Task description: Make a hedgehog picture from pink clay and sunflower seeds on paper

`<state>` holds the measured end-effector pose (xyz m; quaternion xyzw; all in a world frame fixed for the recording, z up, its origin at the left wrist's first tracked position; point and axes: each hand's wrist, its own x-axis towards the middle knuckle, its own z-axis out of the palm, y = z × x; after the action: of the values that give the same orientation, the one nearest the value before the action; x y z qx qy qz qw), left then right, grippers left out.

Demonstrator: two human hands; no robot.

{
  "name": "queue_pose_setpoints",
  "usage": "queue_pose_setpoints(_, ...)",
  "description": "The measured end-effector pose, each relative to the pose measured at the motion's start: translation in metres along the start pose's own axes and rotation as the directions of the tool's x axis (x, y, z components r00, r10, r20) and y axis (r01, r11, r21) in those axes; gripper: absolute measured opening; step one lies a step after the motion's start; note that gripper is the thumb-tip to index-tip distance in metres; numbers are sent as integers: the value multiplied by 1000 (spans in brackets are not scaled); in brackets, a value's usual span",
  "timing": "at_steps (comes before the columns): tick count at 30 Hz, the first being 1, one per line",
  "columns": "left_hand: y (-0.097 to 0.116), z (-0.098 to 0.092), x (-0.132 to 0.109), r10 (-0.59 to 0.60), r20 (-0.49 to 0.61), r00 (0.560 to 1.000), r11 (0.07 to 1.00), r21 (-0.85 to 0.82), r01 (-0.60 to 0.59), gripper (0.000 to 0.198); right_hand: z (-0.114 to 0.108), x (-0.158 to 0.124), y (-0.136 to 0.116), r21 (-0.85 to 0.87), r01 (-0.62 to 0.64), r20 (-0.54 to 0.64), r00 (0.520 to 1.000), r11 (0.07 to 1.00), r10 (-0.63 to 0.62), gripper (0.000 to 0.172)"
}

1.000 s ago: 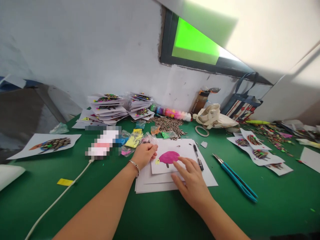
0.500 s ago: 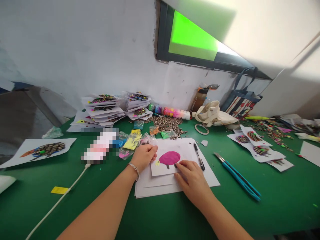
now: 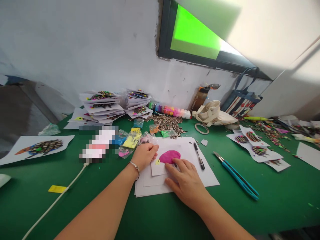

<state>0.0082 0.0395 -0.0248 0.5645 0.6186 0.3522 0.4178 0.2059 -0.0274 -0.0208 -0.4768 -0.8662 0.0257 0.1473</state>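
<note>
A sheet of white paper [image 3: 157, 170] bears a magenta oval of flattened clay [image 3: 169, 156]. A small yellow head shape [image 3: 157, 162] sits at the oval's left end. One dark stub shows under the oval between my right fingers. My right hand [image 3: 186, 181] lies over the paper's lower right, fingers stretched and apart, the fingertips touching the lower edge of the magenta clay. At the paper's left edge, my left hand [image 3: 145, 156] is closed with thumb and fingertips together. Whatever it may pinch is hidden.
Larger white sheets [image 3: 212, 178] lie underneath, with a black pen [image 3: 199, 156] on them. Blue tweezers [image 3: 237, 176] rest to the right. Bagged yellow clay [image 3: 132, 139], striped seeds [image 3: 166, 124] and stacked seed pictures [image 3: 101, 110] are behind. A white cable [image 3: 55, 205] crosses the left side.
My right hand has shifted left and its fingers have spread along the oval's lower edge, covering one of two dark stubs. My left hand stays at the paper's edge.
</note>
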Motion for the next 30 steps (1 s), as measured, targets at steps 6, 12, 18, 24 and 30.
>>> queue_pose_setpoints(6, 0, -1, 0, 8, 7, 1000, 1000, 18, -8, 37, 2, 1, 2, -1, -3, 10, 1000, 1000, 3, 41)
queue_pose_setpoints(12, 3, -1, -1, 13, 5, 1000, 1000, 26, -13, 36, 4, -3, 5, 33, -13, -51, 999, 999, 15, 42)
queue_pose_setpoints(18, 2, -1, -1, 16, 3, 1000, 1000, 22, -16, 36, 4, -5, 7, 6, -25, -89, 996, 1000, 26, 34)
queue_pose_setpoints(24, 1, 0, 0, 28, -4, 1000, 999, 27, -28, 37, 0, -4, 4, -3, -17, -117, 993, 1000, 16, 34)
queue_pose_setpoints(30, 2, 0, 0, 37, -9, 999, 998, 42, -36, 37, 1, -4, 6, -11, 13, -101, 995, 1000, -14, 34)
